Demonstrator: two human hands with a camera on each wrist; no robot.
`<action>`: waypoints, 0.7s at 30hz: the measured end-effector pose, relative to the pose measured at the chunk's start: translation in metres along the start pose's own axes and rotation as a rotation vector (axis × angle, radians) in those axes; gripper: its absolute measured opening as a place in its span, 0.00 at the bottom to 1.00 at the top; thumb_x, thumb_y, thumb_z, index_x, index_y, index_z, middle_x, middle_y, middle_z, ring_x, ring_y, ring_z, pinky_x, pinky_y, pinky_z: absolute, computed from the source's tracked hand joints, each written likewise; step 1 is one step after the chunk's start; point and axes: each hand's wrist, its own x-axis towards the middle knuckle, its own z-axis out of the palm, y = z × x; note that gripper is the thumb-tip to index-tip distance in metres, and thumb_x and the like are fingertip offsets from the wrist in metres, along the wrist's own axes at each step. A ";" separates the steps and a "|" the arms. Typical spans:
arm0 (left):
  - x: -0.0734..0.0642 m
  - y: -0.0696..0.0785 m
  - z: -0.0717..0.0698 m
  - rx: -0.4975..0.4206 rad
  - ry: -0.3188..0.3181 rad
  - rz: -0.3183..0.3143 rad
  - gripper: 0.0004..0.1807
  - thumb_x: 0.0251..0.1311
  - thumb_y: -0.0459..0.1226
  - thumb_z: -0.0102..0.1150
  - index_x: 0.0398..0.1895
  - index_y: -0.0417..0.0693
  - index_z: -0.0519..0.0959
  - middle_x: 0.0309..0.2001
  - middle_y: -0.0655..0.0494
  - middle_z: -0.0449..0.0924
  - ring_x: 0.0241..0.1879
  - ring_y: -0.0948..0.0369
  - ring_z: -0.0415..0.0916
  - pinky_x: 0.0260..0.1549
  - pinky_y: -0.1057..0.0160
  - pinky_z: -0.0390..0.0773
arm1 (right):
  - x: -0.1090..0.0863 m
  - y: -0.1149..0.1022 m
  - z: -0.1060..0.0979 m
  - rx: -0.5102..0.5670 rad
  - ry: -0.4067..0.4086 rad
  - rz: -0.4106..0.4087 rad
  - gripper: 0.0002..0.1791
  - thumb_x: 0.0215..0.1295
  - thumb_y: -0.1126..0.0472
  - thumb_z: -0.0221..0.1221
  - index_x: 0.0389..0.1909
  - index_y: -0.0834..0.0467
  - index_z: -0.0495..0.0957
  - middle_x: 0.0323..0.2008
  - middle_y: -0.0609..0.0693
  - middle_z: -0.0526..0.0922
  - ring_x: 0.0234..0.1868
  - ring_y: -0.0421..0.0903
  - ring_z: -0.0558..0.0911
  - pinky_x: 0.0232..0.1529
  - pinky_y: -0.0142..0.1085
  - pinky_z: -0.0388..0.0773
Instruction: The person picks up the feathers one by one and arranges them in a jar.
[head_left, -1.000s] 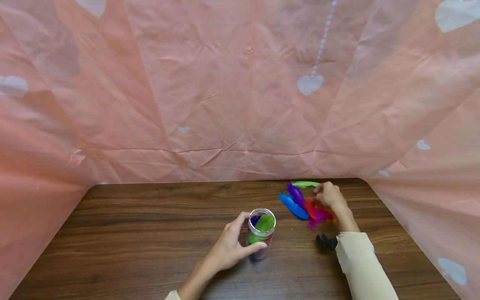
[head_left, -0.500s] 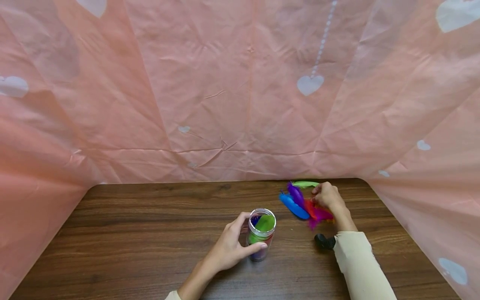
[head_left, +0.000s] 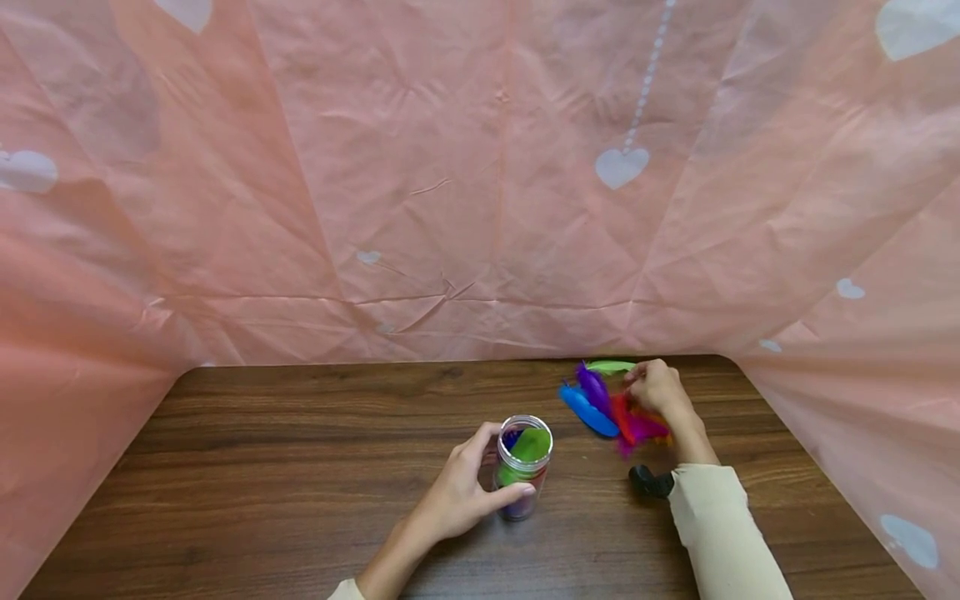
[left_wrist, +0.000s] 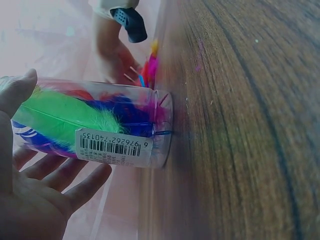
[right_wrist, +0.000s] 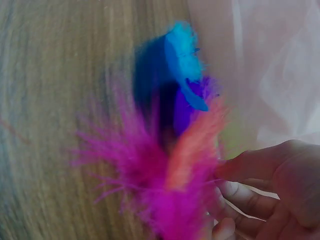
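A clear plastic jar (head_left: 517,504) stands upright on the table, open at the top, with green, blue and red feathers inside. In the left wrist view a barcode label (left_wrist: 114,147) shows on its side. My left hand (head_left: 465,492) holds the jar, thumb on the near side and fingers behind. At the far right, my right hand (head_left: 658,390) is at a small pile of loose feathers: light green (head_left: 611,367), purple (head_left: 594,388), blue (head_left: 587,411) and magenta (head_left: 637,429). Its curled thumb and fingers pinch among the red and magenta feathers; blur hides exactly which feather.
The brown wooden table (head_left: 300,467) ends at a pink cloth (head_left: 450,208) with white hearts, which hangs at the back and both sides. A black wrist strap piece (head_left: 649,483) sits by the right sleeve (head_left: 720,525).
My left hand and the jar stay in place. My right hand shifts only slightly over the feather pile, and the feathers lie almost as before.
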 end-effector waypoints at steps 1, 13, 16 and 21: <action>0.000 0.000 0.000 0.002 0.001 0.004 0.31 0.58 0.36 0.77 0.62 0.42 0.72 0.56 0.49 0.83 0.56 0.56 0.81 0.56 0.56 0.84 | 0.000 0.000 0.000 0.000 0.008 -0.006 0.12 0.54 0.72 0.62 0.41 0.71 0.83 0.30 0.58 0.87 0.35 0.55 0.81 0.39 0.45 0.80; 0.000 -0.002 0.000 0.017 -0.003 0.010 0.30 0.60 0.37 0.76 0.62 0.42 0.72 0.55 0.47 0.83 0.56 0.55 0.81 0.56 0.58 0.84 | -0.010 -0.001 -0.007 0.017 0.084 -0.042 0.12 0.57 0.67 0.65 0.41 0.70 0.83 0.27 0.55 0.85 0.34 0.53 0.80 0.34 0.40 0.76; 0.000 -0.003 0.000 0.015 -0.003 0.006 0.30 0.60 0.37 0.76 0.62 0.42 0.72 0.56 0.47 0.83 0.56 0.54 0.81 0.56 0.58 0.84 | -0.013 -0.002 -0.008 0.040 0.114 -0.066 0.13 0.57 0.68 0.65 0.41 0.71 0.83 0.25 0.53 0.86 0.28 0.46 0.79 0.31 0.38 0.77; 0.000 -0.003 -0.001 0.017 -0.001 0.013 0.30 0.60 0.37 0.76 0.62 0.42 0.72 0.55 0.47 0.83 0.56 0.54 0.81 0.56 0.58 0.84 | -0.021 -0.007 -0.012 0.069 0.158 -0.096 0.13 0.57 0.70 0.65 0.43 0.72 0.83 0.25 0.53 0.87 0.27 0.43 0.80 0.31 0.37 0.77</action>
